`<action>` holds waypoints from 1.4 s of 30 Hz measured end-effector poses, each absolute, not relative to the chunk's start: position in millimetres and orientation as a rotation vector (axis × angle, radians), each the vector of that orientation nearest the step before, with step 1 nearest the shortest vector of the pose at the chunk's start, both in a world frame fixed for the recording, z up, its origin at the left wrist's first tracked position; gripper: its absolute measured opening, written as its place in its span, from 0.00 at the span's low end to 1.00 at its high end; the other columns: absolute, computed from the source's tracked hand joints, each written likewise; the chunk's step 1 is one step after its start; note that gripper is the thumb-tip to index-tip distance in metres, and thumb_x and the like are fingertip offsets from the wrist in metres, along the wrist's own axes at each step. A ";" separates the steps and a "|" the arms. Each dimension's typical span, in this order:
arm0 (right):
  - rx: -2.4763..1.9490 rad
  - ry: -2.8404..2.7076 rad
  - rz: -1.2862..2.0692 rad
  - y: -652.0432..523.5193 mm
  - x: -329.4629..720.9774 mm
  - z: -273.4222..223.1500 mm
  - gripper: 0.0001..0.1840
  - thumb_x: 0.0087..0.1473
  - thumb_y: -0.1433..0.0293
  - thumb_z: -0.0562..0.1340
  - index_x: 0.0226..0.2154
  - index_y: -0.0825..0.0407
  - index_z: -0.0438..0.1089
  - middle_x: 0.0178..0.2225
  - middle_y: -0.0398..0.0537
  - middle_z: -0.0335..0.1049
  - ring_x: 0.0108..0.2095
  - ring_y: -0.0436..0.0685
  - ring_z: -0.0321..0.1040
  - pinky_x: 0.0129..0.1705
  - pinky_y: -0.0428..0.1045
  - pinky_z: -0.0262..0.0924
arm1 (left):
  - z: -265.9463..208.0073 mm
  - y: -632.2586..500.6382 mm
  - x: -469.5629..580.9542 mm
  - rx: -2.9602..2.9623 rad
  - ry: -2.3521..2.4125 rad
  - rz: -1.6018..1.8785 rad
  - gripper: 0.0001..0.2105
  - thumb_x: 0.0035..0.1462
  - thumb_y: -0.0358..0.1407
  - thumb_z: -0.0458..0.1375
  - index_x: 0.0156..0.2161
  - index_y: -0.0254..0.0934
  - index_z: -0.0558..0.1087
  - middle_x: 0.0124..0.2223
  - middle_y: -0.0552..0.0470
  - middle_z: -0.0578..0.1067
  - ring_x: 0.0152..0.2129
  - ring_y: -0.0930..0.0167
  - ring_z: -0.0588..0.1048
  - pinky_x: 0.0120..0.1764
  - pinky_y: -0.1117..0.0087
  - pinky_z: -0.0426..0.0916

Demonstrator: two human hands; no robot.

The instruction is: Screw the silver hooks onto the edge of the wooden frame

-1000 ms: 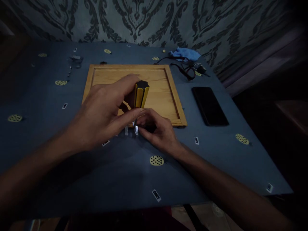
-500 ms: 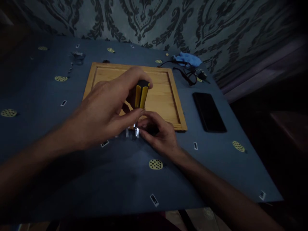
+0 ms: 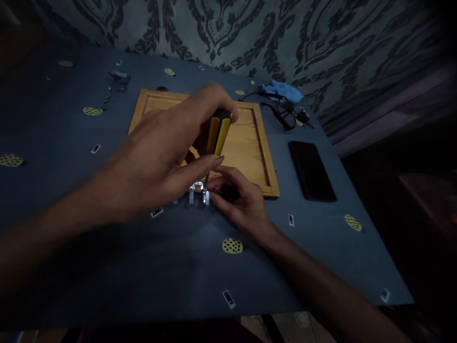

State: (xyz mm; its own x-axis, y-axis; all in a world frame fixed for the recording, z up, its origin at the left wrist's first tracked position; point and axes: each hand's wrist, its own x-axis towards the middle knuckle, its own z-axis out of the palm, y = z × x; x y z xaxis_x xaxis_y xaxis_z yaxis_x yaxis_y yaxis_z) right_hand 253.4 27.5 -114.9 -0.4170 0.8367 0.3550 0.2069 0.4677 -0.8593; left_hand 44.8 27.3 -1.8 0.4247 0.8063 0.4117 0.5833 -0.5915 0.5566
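My left hand (image 3: 153, 157) is wrapped round the yellow and black handle of a screwdriver (image 3: 219, 133). The screwdriver stands nearly upright, and its shaft runs down to a shiny metal fitting (image 3: 206, 197) with prong-like parts at the near edge of a shallow wooden frame with a wood panel (image 3: 243, 143). Beside the shaft, my right hand (image 3: 244, 200) has its thumb and fingers closed against the right end of the fitting. Exactly where the screwdriver tip sits is too small to tell. The left hand covers much of the frame's left and middle.
On the patterned blue tablecloth (image 3: 171, 267), a black phone (image 3: 312, 170) lies right of the frame. Eyeglasses (image 3: 282, 114), a blue cloth (image 3: 283, 89) and keys (image 3: 301, 114) lie at the back right. Small metal parts (image 3: 119, 75) and a drill bit (image 3: 107, 95) are at the back left.
The left hand and screwdriver handle have shifted slightly right and up, and the handle leans a little more to the right. The right hand stays at the metal fitting. The view has shifted slightly.
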 end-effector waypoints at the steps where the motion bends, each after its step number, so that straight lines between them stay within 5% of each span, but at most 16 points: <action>1: -0.876 -1.890 0.952 27.5 253.5 -114.8 0.22 0.58 0.73 0.66 0.55 0.47 0.69 0.40 0.44 0.79 0.38 0.52 0.77 0.46 0.50 0.74 | -2.2 27.2 44.9 2.356 1.195 0.945 0.15 0.62 0.33 0.58 0.54 0.39 0.67 0.48 0.50 0.74 0.31 0.75 0.77 0.26 0.78 0.68; 23: -0.852 -1.925 0.899 29.0 252.5 -112.2 0.18 0.57 0.77 0.65 0.49 0.47 0.71 0.37 0.43 0.78 0.36 0.52 0.76 0.43 0.49 0.73 | -7.7 25.6 46.3 2.472 1.110 0.899 0.14 0.66 0.35 0.57 0.55 0.37 0.65 0.49 0.46 0.74 0.31 0.72 0.78 0.31 0.73 0.70; 30: -0.857 -1.921 0.847 28.5 251.7 -113.3 0.16 0.57 0.76 0.64 0.47 0.47 0.71 0.37 0.43 0.78 0.35 0.53 0.76 0.41 0.50 0.74 | -11.8 25.1 49.8 2.432 1.070 0.897 0.09 0.65 0.34 0.58 0.49 0.37 0.68 0.40 0.52 0.77 0.30 0.72 0.77 0.31 0.74 0.70; 37: -0.888 -1.929 0.894 28.4 252.4 -113.2 0.17 0.57 0.76 0.65 0.48 0.47 0.70 0.37 0.43 0.78 0.36 0.52 0.75 0.42 0.50 0.73 | -11.9 24.1 49.5 2.446 1.100 0.962 0.22 0.64 0.32 0.55 0.62 0.45 0.61 0.62 0.48 0.70 0.40 0.70 0.79 0.35 0.71 0.76; 42: -0.900 -1.918 0.876 27.7 251.7 -112.3 0.17 0.56 0.76 0.64 0.48 0.46 0.70 0.36 0.43 0.78 0.36 0.53 0.76 0.42 0.51 0.73 | -13.8 23.8 49.5 2.569 1.021 0.920 0.17 0.68 0.32 0.52 0.61 0.44 0.64 0.53 0.51 0.78 0.33 0.74 0.78 0.36 0.74 0.76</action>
State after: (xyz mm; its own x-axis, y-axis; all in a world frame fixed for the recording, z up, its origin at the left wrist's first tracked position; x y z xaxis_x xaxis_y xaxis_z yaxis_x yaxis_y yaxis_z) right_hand 251.7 27.7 -112.3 -0.4047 0.8322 0.3792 0.2583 0.5017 -0.8256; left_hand 49.5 23.8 -13.8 0.5605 0.6814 0.4707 0.5387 -0.7317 0.4177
